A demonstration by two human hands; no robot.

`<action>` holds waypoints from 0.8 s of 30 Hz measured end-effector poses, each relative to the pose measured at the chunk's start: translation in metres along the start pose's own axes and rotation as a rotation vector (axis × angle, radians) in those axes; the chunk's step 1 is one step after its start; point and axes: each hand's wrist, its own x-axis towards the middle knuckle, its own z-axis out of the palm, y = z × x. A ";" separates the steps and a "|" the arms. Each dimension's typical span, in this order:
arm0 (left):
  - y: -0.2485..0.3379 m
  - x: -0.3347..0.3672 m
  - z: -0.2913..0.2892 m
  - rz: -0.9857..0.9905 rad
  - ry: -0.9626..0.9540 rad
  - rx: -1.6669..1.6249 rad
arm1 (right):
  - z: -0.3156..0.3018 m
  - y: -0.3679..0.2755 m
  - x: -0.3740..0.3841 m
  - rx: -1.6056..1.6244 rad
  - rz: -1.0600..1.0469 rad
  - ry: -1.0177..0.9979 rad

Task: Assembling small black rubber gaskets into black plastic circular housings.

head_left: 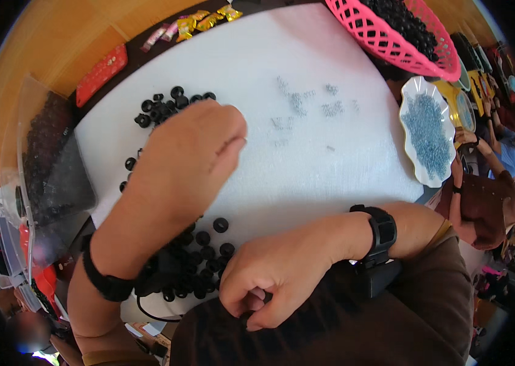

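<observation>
My left hand (199,146) is closed above the white foam sheet (343,177), its fingers curled under; whatever they hold is hidden. Just beyond it lies a group of small black round parts (161,111). Close to my body, my right hand (282,268) is curled round a small black part (246,317), mostly covered by the fingers. More black round parts (207,251) are heaped between my left forearm and right hand. Small metal springs (297,104) lie scattered on the sheet's far right half.
A scalloped white dish (406,116) of springs stands at the right. Behind it is a pink basket (379,38) of black parts. Wrapped sweets (199,24) and a red pouch (102,72) line the far edge. A clear plastic bin (65,177) stands left. Other people sit at right.
</observation>
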 end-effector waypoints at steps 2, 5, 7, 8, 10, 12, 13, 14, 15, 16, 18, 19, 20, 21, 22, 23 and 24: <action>0.002 0.001 -0.001 -0.034 -0.026 -0.001 | 0.004 0.004 0.000 -0.094 -0.024 -0.018; 0.006 0.008 0.005 -0.102 -0.051 -0.050 | -0.003 0.003 -0.003 -0.014 0.008 0.003; 0.007 0.015 0.017 0.047 -0.080 -0.006 | -0.007 0.000 -0.005 -0.032 0.005 0.017; 0.007 0.020 0.022 0.050 -0.086 -0.004 | -0.009 -0.002 -0.006 -0.052 0.007 0.027; 0.008 0.027 0.031 0.133 -0.111 0.158 | -0.007 -0.006 -0.009 0.001 0.020 0.038; 0.009 0.032 0.037 0.106 -0.142 0.196 | -0.006 -0.006 -0.011 0.055 0.031 0.054; 0.010 0.033 0.040 0.076 -0.165 0.232 | -0.007 -0.005 -0.010 0.046 0.027 0.047; 0.010 0.034 0.041 0.082 -0.174 0.231 | -0.007 -0.004 -0.010 0.036 0.023 0.039; 0.009 0.034 0.042 0.076 -0.156 0.215 | -0.008 -0.004 -0.010 0.036 0.020 0.047; 0.008 0.035 0.042 0.070 -0.137 0.199 | -0.009 -0.005 -0.010 0.053 0.009 0.060; 0.006 0.035 0.045 0.053 -0.141 0.216 | -0.011 -0.007 -0.011 0.066 -0.003 0.071; 0.005 0.035 0.046 0.031 -0.140 0.233 | -0.013 -0.009 -0.011 0.072 0.015 0.068; 0.006 0.035 0.046 0.032 -0.137 0.236 | -0.014 -0.011 -0.011 0.077 0.033 0.066; 0.007 0.035 0.046 0.064 -0.115 0.282 | -0.013 -0.010 -0.011 0.074 0.033 0.061; 0.008 0.034 0.045 0.096 -0.093 0.328 | -0.012 -0.009 -0.010 0.069 0.023 0.077; 0.009 0.033 0.044 0.093 -0.089 0.332 | -0.010 -0.008 -0.010 0.064 0.014 0.092; 0.008 0.033 0.044 0.044 -0.109 0.318 | -0.011 -0.008 -0.010 0.060 0.015 0.088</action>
